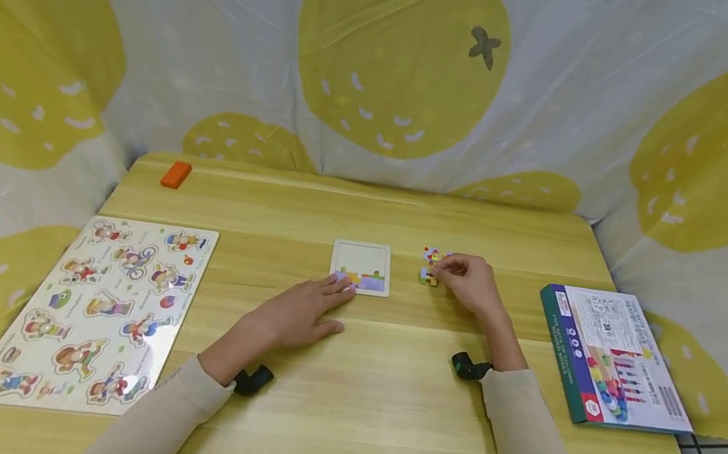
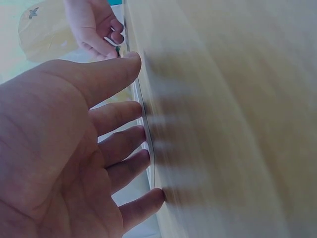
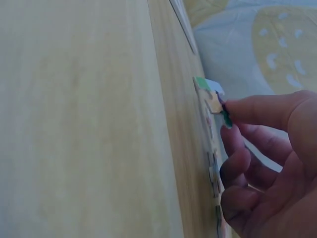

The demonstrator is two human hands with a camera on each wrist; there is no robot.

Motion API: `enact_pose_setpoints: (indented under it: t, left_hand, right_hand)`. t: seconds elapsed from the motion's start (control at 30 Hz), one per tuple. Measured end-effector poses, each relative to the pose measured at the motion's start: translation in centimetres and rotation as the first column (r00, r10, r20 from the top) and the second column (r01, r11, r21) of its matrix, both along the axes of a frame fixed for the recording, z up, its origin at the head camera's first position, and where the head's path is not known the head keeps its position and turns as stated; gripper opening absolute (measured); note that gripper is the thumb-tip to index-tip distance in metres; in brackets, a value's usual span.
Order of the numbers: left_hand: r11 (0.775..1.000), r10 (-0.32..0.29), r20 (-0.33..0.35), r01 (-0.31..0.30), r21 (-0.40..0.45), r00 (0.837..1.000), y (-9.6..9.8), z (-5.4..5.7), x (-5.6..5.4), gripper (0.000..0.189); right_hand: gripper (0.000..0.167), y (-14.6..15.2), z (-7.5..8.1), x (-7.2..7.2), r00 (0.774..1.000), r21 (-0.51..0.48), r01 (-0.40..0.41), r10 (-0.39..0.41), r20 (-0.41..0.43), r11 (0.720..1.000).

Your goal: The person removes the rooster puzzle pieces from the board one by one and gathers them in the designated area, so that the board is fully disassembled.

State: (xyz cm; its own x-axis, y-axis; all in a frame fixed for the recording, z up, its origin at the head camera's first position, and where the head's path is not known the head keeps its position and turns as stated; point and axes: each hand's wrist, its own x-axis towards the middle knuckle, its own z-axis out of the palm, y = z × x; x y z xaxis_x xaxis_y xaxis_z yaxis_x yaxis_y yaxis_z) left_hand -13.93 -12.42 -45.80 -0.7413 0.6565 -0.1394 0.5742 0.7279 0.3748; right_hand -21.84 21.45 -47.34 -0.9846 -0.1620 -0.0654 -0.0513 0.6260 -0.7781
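While the left hand is resting over the lower left corner of the small puzzle tray, its fingers are lying nearly straight, slightly spread and holding nothing, probably because a light touch is enough to stop the tray sliding. The tray is lying flat near the middle of the tabletop; fitted pieces are filling its lower part, and the upper part is showing bare. To its right, the right hand is pinching a puzzle piece between thumb and index finger; this fingertip hold is likely leaving the piece free to be turned. Loose pieces are lying just beside that hand, presumably set apart from the tray so that each is easy to pick out. The figure board, the box and the orange block are sitting well apart, seemingly leaving both hands room.
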Motion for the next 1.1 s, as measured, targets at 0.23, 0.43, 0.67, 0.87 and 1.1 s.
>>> enact_pose_setpoints:
  t: [0.23, 0.43, 0.67, 0.87, 1.1]
  left_hand:
    - [1.0, 0.005, -0.002, -0.005, -0.018, 1.0, 0.05, 0.26, -0.11, 0.066]
    - [1.0, 0.015, -0.001, -0.015, -0.017, 1.0, -0.03, 0.33, -0.08, 0.066]
    - [1.0, 0.013, 0.004, -0.013, -0.004, 1.0, 0.11, 0.1, 0.06, 0.066]
    - [1.0, 0.021, 0.008, -0.021, -0.012, 1.0, 0.19, 0.22, 0.13, 0.065]
    - [0.999, 0.04, -0.074, -0.041, -0.018, 0.996, 0.35, 0.08, -0.02, 0.062]
  right_hand:
    - [0.013, 0.06, 0.08, -0.12, 0.998, 0.047, 0.036, -0.034, -0.046, 0.998]
    - [0.013, -0.33, -0.09, -0.42, 0.997, 0.074, 0.047, -0.042, -0.063, 0.996]
    - [0.014, -0.44, -0.32, -0.5, 0.998, 0.123, 0.039, -0.032, -0.06, 0.992]
    - [0.014, -0.49, -0.44, -0.61, 0.997, 0.131, 0.04, -0.032, -0.063, 0.991]
    - [0.017, -0.55, 0.0, -0.18, 0.998, 0.067, 0.032, -0.027, -0.064, 0.997]
